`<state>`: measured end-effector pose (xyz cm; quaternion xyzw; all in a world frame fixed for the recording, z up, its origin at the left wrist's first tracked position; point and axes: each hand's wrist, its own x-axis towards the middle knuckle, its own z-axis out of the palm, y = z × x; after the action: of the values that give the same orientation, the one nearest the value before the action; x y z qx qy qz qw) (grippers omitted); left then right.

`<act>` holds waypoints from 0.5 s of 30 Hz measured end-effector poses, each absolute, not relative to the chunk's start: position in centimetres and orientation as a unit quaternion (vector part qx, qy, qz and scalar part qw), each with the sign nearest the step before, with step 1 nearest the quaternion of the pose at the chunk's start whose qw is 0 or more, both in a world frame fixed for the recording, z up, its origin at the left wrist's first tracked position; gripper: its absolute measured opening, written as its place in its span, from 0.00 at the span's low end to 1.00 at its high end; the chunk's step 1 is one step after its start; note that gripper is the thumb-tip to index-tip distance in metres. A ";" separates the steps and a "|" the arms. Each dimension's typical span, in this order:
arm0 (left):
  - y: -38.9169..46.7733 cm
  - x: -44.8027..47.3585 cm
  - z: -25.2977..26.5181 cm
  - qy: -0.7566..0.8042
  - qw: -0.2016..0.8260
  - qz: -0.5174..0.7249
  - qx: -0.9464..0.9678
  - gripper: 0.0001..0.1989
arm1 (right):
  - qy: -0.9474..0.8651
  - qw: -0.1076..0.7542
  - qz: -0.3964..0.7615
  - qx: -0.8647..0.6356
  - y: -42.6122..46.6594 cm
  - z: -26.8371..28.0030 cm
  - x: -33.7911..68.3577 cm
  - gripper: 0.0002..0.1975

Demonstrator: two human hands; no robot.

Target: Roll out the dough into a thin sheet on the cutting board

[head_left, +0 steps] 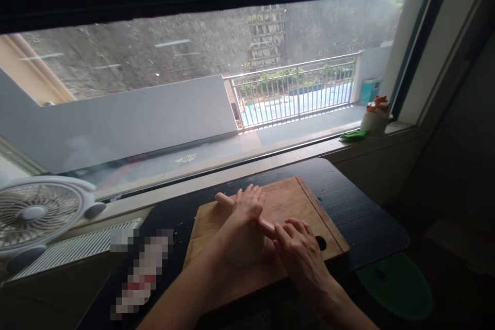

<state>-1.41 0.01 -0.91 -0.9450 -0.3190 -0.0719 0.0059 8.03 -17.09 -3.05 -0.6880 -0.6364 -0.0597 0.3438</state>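
A slim, pinkish-tan rolling pin (267, 227) lies slantwise over a wooden cutting board (284, 196). My left hand (250, 201) is laid over the pin near its far left end, fingers bent across it and pointing away from me. Nearer to me, my right hand (297, 237) has its fingers curled over the right end. Something pale, perhaps dough, shows on the board (253, 247) beside my left forearm, but the arm partly hides it and I cannot make it out clearly.
The board sits on a dark table (340, 201) by a wide window. A white fan (33, 214) stands at left, near a blurred-out item (145, 273). On the sill are a white and orange container (375, 117) and a green packet (353, 136). A green stool (398, 286) is at lower right.
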 end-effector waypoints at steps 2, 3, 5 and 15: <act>-0.6 -3.2 -1.0 -0.335 0.013 -0.074 -0.939 0.17 | -0.643 0.349 -0.064 -0.679 -17.5 -3.0 7.5 0.10; -0.8 -4.3 -1.2 -0.343 0.018 -0.074 -0.936 0.18 | -0.646 0.353 -0.067 -0.674 -17.6 -3.0 7.2 0.10; -1.3 -6.5 -1.6 -0.353 0.030 -0.074 -0.932 0.21 | -0.652 0.362 -0.072 -0.662 -18.0 -2.9 6.5 0.11; -0.6 -5.6 -2.0 -0.342 0.035 -0.072 -0.936 0.21 | -0.651 0.363 -0.050 -0.665 -19.0 -2.9 7.4 0.10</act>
<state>-5.63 -0.55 -2.01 -0.9364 -0.3416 -0.0723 0.0350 7.35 -19.03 -2.87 -0.6649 -0.6510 -0.0503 0.3627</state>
